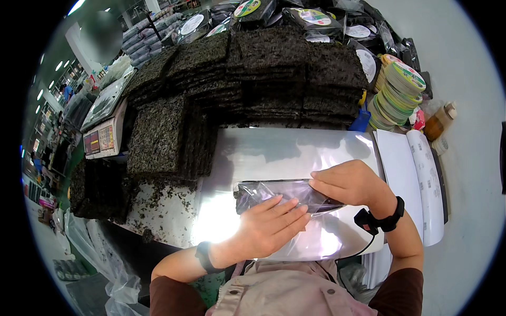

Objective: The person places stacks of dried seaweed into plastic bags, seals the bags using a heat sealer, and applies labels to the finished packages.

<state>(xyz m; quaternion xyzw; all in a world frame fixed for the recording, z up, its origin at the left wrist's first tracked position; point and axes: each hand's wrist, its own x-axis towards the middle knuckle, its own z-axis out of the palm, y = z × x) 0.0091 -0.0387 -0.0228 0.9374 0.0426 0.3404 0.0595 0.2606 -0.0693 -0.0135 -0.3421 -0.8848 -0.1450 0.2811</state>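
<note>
A dark block wrapped in clear plastic film (253, 191) lies on a shiny metal sheet (269, 154) before me. My left hand (265, 229) rests palm down over the front edge of the wrap, fingers spread and nearly straight. At the block's right end, my right hand (348, 183) has its thumb and fingertips closed on the film. Part of the block is hidden beneath both hands. Big stacks of dried seaweed sheets (269, 55) stand behind the metal sheet, and a nearer stack (158, 138) leans at its left edge.
A digital scale (103, 138) stands at the left, near scattered seaweed crumbs (158, 209). Round labels (395, 94) are piled at the back right, beside a bottle of amber liquid (438, 120). White paper (399, 158) and a printed roll (427, 189) lie along the right. Packaged seaweed (316, 19) is heaped behind.
</note>
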